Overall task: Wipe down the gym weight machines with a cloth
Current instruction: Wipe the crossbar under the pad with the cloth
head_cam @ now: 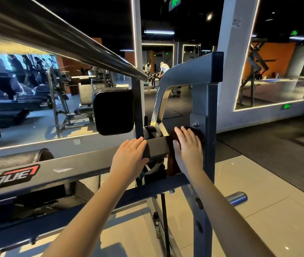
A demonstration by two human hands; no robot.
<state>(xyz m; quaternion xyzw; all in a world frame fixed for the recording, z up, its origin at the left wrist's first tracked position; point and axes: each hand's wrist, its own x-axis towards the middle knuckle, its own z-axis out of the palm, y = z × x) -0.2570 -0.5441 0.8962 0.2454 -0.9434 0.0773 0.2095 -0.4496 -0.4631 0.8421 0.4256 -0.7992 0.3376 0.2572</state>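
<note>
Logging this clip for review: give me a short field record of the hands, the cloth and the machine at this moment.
setting: gym, weight machine beside a wall mirror
left hand: rests on the horizontal bar
right hand: straight fingers press the dark brown cloth onto the bar, next to the upright post
cloth: draped over the bar, hanging below it
nearby: black pad above the left hand
</note>
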